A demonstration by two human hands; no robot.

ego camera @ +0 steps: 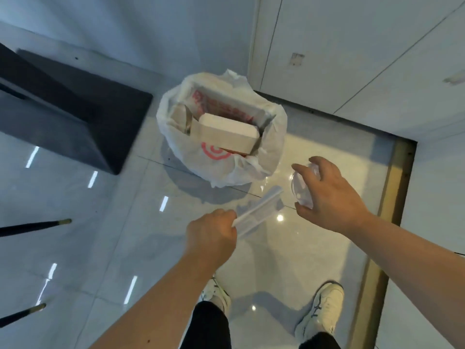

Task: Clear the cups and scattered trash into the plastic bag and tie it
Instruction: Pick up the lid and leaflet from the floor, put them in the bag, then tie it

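Both hands held clear trash over the floor, just short of the bag.

The left hand (212, 234) was fisted on a clear wrapper (259, 212); the right hand (332, 195) spread its fingers around a clear cup (303, 187). The white bag (274, 137) stood open on the tiles (75, 222), a paper box (226, 133) inside.

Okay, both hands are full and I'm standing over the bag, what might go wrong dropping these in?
1. The plastic bag is already crowded by a white box, so the clear cup in the right hand may bounce out.
2. The light clear wrapper in the left hand might drift onto the floor.
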